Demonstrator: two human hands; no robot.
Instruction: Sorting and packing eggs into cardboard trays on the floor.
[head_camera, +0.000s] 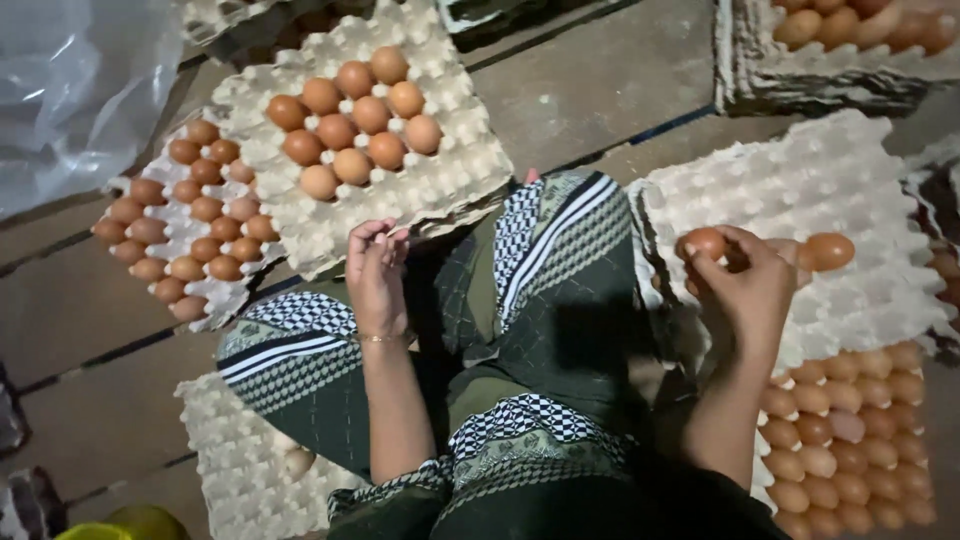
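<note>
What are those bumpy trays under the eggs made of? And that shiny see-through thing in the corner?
The egg trays look like moulded paper pulp: pale grey, matte, rough, with ragged, soft edges. The shiny sheet in the corner looks like thin clear plastic, crinkled and catching glints of light. The right hand holds brown eggs with smooth, faintly glossy shells.
</note>
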